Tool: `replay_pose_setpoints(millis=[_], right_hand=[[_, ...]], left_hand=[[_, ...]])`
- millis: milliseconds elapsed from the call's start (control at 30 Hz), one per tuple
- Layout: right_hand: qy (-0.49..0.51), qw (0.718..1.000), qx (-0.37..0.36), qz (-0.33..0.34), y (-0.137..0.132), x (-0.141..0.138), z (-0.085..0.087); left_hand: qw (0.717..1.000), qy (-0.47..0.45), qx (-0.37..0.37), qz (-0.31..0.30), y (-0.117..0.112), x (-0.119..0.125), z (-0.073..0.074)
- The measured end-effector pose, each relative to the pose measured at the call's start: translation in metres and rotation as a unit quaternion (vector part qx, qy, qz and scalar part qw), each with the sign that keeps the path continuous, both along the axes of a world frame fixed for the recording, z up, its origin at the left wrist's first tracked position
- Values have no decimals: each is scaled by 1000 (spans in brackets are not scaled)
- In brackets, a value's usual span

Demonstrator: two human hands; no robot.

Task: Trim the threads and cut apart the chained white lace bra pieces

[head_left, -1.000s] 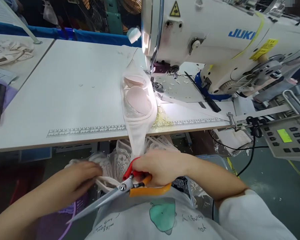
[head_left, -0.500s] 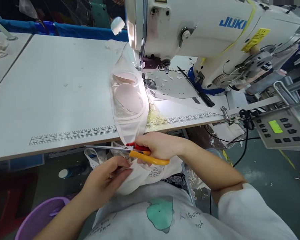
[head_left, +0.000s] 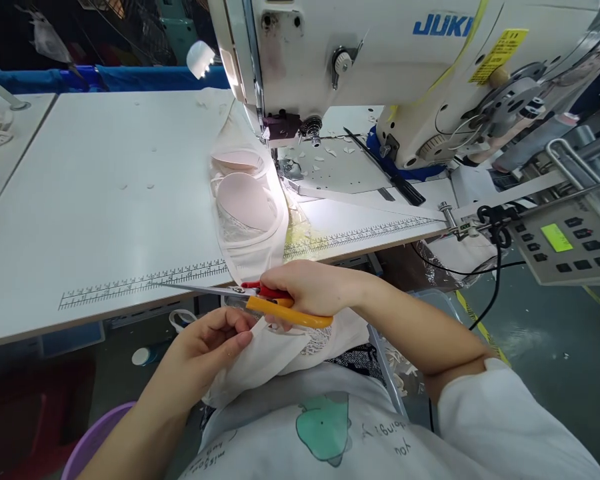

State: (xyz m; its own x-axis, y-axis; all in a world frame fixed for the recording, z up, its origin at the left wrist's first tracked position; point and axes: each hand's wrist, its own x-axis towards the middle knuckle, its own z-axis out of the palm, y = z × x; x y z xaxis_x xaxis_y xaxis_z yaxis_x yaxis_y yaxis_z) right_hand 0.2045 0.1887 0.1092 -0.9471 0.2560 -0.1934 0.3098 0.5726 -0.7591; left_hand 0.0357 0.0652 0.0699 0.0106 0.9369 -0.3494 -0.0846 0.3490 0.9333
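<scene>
In my right hand (head_left: 313, 290) is a pair of scissors (head_left: 285, 312) with red and yellow handles, its blades pointing left over the table edge. My left hand (head_left: 213, 347) pinches the edge of a white bra (head_left: 275, 350) with lace that lies across my lap. The right fingers are partly hidden behind the scissor handles. Just beyond, another pale bra (head_left: 247, 207) lies on the table beside the needle, its cups facing up and its near end hanging towards my hands.
A JUKI sewing machine (head_left: 360, 53) stands over the white table (head_left: 95, 200). A black-handled tool (head_left: 405, 190) lies by its base. White tape (head_left: 370, 201) runs from a feeder on the right. A control panel (head_left: 570, 243) is at right, a purple bin (head_left: 93, 437) below left.
The view has shifted slightly. Both hands have moved a little left in the picture, the scissors still in my right hand and the cloth still in my left.
</scene>
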Motion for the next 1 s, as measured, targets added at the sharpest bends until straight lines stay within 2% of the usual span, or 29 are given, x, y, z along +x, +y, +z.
replay_pose_setpoints(millis=[133,367,633,700,800,867,933,1000], right_hand=[[2,1000,-12,-2,0,0,-1],[14,1000,-2,0,-1,-2,-2],[18,999,25,19,-3,-3,0],[20,999,33,18,-3,-4,-2],[31,999,35,11,-7,-6,-7],[48,998,9,-25,-14,-4,-13],[88,989,-38,-113,-25,2,-18],[145,965,-77,-205,-38,13,-23]], left_hand=[[1000,-8,-14,16,0,4,3],[1000,6,-15,27,1,5,0],[992,57,-50,100,-4,15,7],[993,65,-50,86,-3,16,9],[998,55,-43,3,-2,13,7],[998,40,-43,-13,-3,10,3],[998,22,-50,13,-5,7,-2],[998,-6,-62,21,-8,5,-8]])
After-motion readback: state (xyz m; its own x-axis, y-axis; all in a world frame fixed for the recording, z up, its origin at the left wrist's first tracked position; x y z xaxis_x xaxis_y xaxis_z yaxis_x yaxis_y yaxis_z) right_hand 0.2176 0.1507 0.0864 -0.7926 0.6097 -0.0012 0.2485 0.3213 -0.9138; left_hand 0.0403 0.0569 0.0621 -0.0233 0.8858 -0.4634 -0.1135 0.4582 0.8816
